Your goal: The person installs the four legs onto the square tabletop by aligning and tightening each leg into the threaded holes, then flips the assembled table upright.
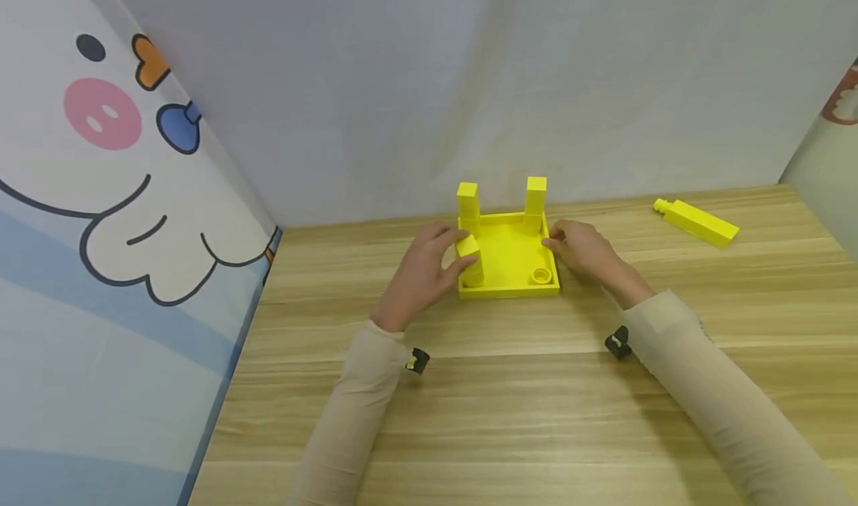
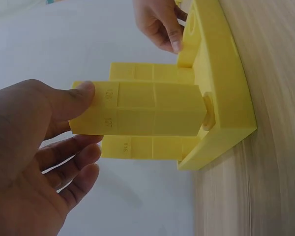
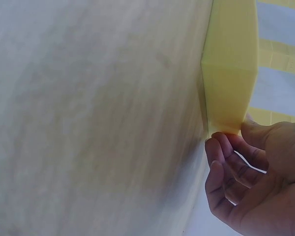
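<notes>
Left hand (image 1: 418,271) pinches post (image 2: 142,110) near its top, at tray (image 1: 509,293)'s near-left socket (image 2: 211,110); right hand (image 1: 583,249) pinches tray wall. Risk: high grip tilts post, jamming it.

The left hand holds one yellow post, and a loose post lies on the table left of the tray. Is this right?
Not quite: the head view shows the loose post lying right of the tray; the rest is correct.
</notes>
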